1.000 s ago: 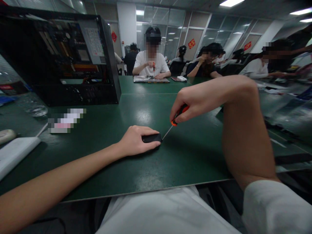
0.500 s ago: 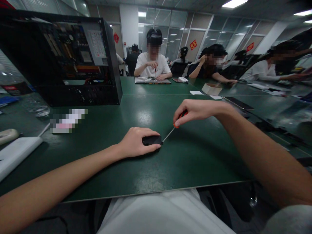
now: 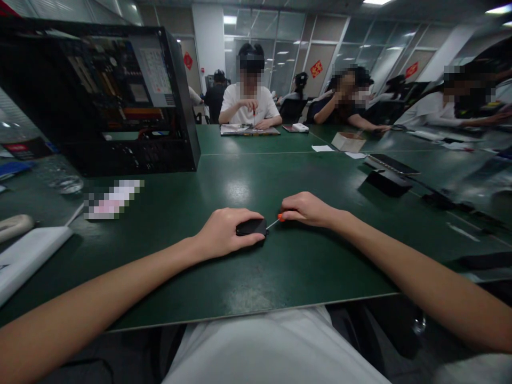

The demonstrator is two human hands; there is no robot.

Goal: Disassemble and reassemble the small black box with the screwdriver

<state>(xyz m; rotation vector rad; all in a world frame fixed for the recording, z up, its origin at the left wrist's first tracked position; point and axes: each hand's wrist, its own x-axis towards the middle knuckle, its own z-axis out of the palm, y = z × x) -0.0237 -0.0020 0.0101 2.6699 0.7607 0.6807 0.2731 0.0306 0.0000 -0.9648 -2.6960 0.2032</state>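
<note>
Two near hands [image 3: 221,230] are holding one mouse [image 3: 251,227] and one screwdriver [image 3: 280,217]; one PC [image 3: 136,156] and three red signs [image 3: 317,69] are showing.

White sleeve [image 3: 476,369], bare forearms [image 3: 408,272]

Right fingers [image 3: 290,204] hide the screwdriver handle [image 3: 281,217] (mostly); a white object [image 3: 34,256] is cut off

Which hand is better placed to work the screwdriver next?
Probably the right hand: it grips the screwdriver, whose tip is at the end of the black device. The left hand clasps that device, so seems better placed to steady it.
</note>
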